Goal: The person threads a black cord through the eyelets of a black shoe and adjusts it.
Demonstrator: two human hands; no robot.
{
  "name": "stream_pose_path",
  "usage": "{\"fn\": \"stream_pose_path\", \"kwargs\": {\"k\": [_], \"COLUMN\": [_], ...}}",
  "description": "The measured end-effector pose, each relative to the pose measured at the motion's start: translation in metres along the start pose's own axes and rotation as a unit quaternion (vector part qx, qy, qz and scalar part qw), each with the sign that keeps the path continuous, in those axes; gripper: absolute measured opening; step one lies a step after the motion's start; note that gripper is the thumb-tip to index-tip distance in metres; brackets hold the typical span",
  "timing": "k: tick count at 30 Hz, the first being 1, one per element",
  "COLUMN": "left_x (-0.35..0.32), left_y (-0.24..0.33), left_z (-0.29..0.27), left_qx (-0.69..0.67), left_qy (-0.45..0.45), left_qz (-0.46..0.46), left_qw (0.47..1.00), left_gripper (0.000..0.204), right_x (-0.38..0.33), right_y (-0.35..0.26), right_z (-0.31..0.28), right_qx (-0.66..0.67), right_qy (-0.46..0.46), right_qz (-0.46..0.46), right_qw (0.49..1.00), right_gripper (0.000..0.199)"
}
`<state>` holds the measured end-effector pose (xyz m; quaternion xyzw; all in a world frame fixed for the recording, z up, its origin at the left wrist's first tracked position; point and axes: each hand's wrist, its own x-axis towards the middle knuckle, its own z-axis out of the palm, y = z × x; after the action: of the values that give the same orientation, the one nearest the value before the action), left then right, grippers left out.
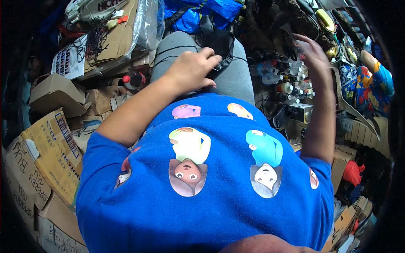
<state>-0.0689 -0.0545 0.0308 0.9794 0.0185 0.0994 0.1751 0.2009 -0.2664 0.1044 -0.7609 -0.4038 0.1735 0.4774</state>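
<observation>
A black, curved piece of fabric-like material (220, 44) with a shiny edge lies across my grey-trousered thighs. My left hand (192, 69) is at its near left edge, with bent fingers gripping that edge and the thumb standing apart lower down. Something small and pale shows by the fingertips, too small to name. Thin black cords (175, 49) run over my thighs beside the piece. My right hand (311, 52) is raised well off to the right, away from the black piece. Motion smears its fingers, and whether they hold a thin thing cannot be made out.
Several plastic bottles (291, 86) stand close to my right leg. A dark-capped bottle with a red top (134, 80) and cardboard boxes (59, 95) are on the left. Blue plastic sheeting (223, 14) lies ahead. Another person's arm (369, 61) shows at far right, near colourful cloth (373, 90).
</observation>
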Motion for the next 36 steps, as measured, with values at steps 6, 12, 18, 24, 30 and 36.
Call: {"fn": "stream_pose_path", "kwargs": {"k": [6, 12, 18, 24, 30, 36], "left_x": [0.014, 0.016, 0.048, 0.087, 0.096, 0.097], "left_y": [-0.025, -0.036, -0.073, -0.081, -0.088, -0.091], "left_z": [0.033, 0.029, 0.022, 0.041, 0.035, 0.032], "left_qx": [-0.001, -0.059, -0.252, -0.28, -0.366, -0.426], "left_qy": [-0.037, -0.074, 0.032, -0.021, -0.112, -0.165], "left_qz": [-0.017, -0.032, -0.063, -0.084, -0.076, -0.083], "left_qw": [0.999, 0.995, 0.965, 0.956, 0.921, 0.885], "left_gripper": [0.035, 0.033, 0.033, 0.041, 0.035, 0.034], "right_x": [0.051, 0.042, 0.02, 0.022, 0.03, 0.036], "right_y": [0.016, 0.036, 0.051, 0.035, 0.033, 0.02], "right_z": [0.153, 0.164, 0.134, 0.133, 0.132, 0.134], "right_qx": [-0.284, -0.182, -0.066, -0.121, -0.196, -0.276], "right_qy": [-0.17, -0.139, -0.108, -0.163, -0.184, -0.196], "right_qz": [-0.012, 0.016, -0.037, -0.038, -0.081, -0.1], "right_qw": [0.943, 0.973, 0.991, 0.978, 0.96, 0.936], "right_gripper": [0.055, 0.044, 0.017, 0.013, 0.014, 0.015]}}
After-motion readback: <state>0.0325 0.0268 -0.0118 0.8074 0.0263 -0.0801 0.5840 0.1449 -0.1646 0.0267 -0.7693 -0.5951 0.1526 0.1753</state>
